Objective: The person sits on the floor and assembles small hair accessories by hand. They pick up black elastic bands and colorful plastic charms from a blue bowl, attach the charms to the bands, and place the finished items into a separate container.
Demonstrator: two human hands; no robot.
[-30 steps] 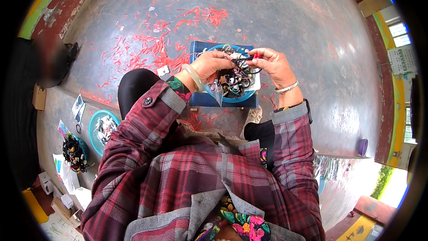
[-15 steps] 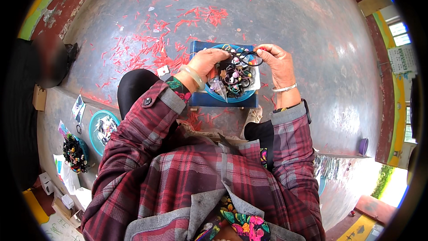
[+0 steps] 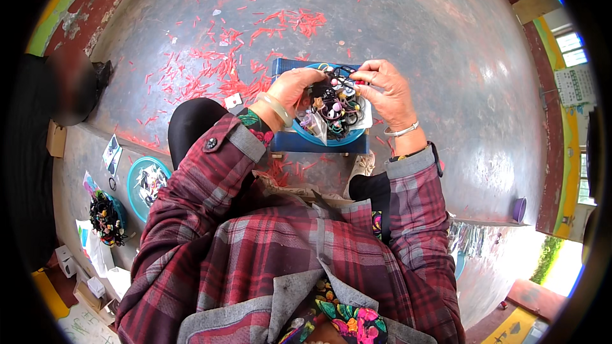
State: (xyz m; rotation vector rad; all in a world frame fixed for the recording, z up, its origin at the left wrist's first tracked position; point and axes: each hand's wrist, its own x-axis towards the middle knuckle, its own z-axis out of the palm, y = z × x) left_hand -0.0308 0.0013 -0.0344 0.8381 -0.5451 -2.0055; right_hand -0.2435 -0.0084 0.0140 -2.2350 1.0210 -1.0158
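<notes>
In front of me a round blue basin [image 3: 354, 137] is heaped with black elastic hair ties [image 3: 335, 103], beaded in pink, white and yellow. Over its far side, my right hand [image 3: 387, 94] has thumb and fingers closed on a black hair tie [image 3: 344, 71], with a small red bead [image 3: 361, 82] at the fingertips. On the other side my left hand [image 3: 294, 89] is pinched at the strands of the same tie, or one tangled with it; I cannot tell which. Small white cards or plastic pieces [image 3: 364, 111] stick out along the basin's sides.
The basin sits on a low blue stand [image 3: 284, 144]. Red scraps [image 3: 217, 67] litter the floor beyond. At left are another blue basin [image 3: 130, 185] of pale pieces and a heap of dark hair ties [image 3: 106, 220]. A dark-clothed person [image 3: 29, 153] is at the far left. A purple bucket [image 3: 519, 209] lies at right.
My right hand has moved left toward my left hand, and the stretched black loop between them has drawn in over the basin. The left hand has barely moved.
</notes>
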